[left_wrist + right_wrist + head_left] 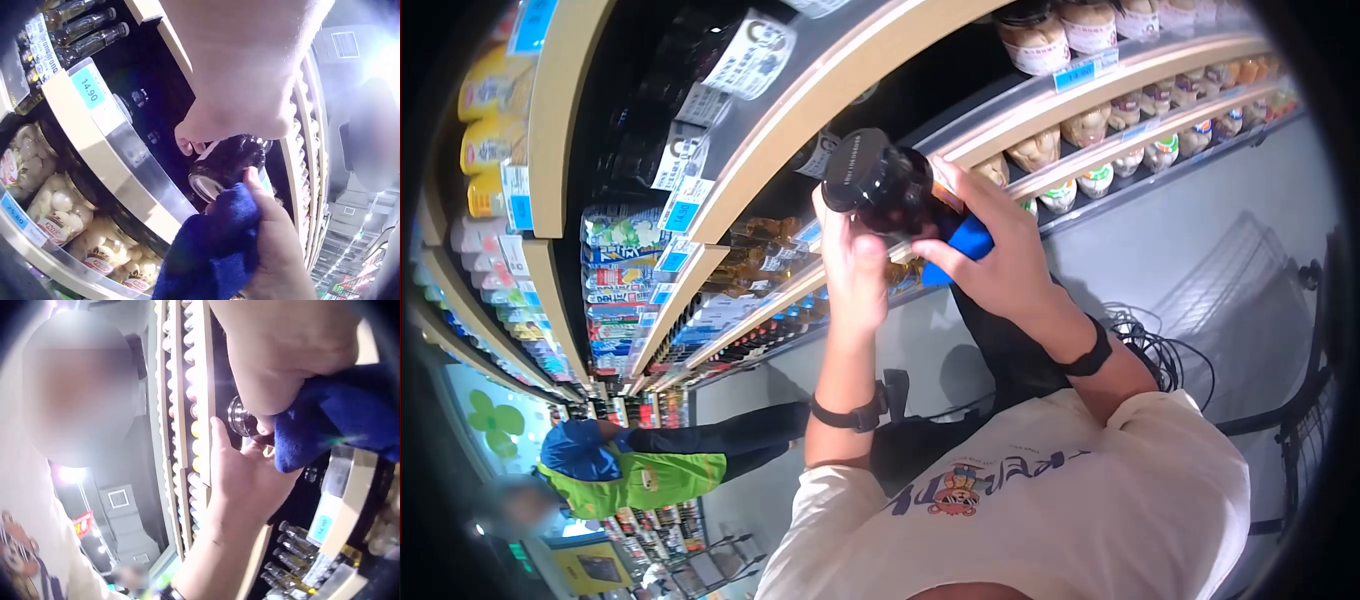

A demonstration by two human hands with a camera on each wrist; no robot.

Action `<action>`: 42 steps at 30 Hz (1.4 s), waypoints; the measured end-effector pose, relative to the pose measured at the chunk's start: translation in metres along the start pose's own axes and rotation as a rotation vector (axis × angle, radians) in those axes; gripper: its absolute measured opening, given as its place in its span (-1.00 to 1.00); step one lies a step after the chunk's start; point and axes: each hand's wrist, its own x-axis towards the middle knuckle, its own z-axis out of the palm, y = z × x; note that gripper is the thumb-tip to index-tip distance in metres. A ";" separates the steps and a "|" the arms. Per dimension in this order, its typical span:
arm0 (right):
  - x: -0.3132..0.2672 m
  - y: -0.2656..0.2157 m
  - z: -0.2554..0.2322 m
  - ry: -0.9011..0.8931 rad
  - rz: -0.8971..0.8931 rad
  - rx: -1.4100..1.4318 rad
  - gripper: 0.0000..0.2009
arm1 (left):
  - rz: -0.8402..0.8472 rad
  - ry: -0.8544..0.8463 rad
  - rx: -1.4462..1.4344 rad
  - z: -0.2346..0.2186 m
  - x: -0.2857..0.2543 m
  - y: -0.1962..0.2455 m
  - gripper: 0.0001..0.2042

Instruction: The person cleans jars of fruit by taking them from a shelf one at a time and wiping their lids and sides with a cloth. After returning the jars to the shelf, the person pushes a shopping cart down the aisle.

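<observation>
A dark glass jar with a black lid is held up between both hands in front of the shelves. My left hand grips it from the left, thumb along its side. On the other side, my right hand pinches a blue cloth against the jar's lower part. Seen from the left wrist, the cloth hangs from the right hand and the jar's base faces the camera. In the right wrist view the cloth covers part of the jar.
Shelves with wooden edges and price tags curve around the hands. Jars of pale food and bottles stand there. A person in a green vest stands along the aisle; a cart and cables are at right.
</observation>
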 end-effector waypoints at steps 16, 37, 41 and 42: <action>0.112 -0.042 -0.028 -0.515 -0.334 -0.227 -0.36 | -0.079 0.134 0.212 -0.041 0.027 -0.007 -0.30; 0.074 -0.074 0.015 -0.131 -0.634 -0.356 -0.60 | 0.467 0.293 0.343 -0.040 0.021 -0.035 -0.39; 0.073 -0.074 0.047 -0.240 -0.735 -0.464 -0.55 | 0.498 0.313 0.299 -0.033 0.004 -0.028 -0.47; 0.071 -0.077 0.049 -0.246 -0.735 -0.463 -0.55 | 0.494 0.318 0.299 -0.037 0.001 -0.029 -0.47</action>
